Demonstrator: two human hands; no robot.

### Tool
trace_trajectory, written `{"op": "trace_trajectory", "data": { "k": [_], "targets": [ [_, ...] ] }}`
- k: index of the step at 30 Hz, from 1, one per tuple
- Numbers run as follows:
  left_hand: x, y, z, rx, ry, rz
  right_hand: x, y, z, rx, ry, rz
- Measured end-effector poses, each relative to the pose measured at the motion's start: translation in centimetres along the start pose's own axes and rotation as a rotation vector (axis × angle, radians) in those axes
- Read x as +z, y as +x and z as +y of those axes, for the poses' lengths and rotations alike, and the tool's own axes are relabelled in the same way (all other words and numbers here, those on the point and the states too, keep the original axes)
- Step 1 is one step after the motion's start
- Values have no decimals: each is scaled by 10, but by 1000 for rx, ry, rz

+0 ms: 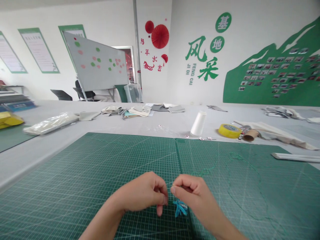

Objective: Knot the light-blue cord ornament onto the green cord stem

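left hand: being held curled, thumb and index closed in a pinch; whether thread is being gripped, cannot tell
right hand: being held curled, pinch closed; any fine strand, cannot tell
blue piece: being partly covered by right hand, near the mat seam; contact with mat, cannot tell
green thread: being spread in loose loops on right mat
tangle risk: loops may be getting knotted if slack is being pulled unevenly
snag risk: blue piece may be getting bent or dragged if brushed by the right wrist
visibility risk: green thread is being camouflaged by green mat, so a strand may be getting missed
wall lettering: "基地风采", "JI DI", "FENG CAI" being displayed
red characters: "年大吉" being shown, first character unsure
yellow tape roll: print being blurred, brand unreadable
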State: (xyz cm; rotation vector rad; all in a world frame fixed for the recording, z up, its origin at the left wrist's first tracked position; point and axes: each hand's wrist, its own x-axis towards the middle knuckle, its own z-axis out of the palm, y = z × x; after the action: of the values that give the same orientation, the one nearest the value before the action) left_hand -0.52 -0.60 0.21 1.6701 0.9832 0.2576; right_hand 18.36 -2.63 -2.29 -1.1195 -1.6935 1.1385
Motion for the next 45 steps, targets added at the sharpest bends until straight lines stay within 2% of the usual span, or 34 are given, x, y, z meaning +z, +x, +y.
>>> {"op": "trace_trajectory", "data": {
  "k": [5, 11, 16, 22, 29, 36, 40, 45],
  "targets": [
    [-1, 2, 0, 3, 20, 105, 4, -8, -1, -200, -254, 58],
    [-8, 6, -5, -3, 2, 267, 6, -11, 0, -391, -464, 31],
    [-12, 7, -4, 0, -52, 350, 7, -10, 4, -386, -545, 34],
    [-11, 8, -1, 21, -156, 377, 8, -10, 8, -268, -476, 16],
    [-13, 4, 5, 65, -310, 316, 6, 3, 15, 3, -116, 7],
    [-14, 0, 7, 105, -400, 183, 3, 9, 25, 209, 282, -38],
    [-15, -2, 7, 105, -414, 77, 1, 9, 31, 264, 405, -97],
    [-13, -3, 5, 87, -400, -58, -3, 12, 37, 263, 469, -163]
  ]
}}
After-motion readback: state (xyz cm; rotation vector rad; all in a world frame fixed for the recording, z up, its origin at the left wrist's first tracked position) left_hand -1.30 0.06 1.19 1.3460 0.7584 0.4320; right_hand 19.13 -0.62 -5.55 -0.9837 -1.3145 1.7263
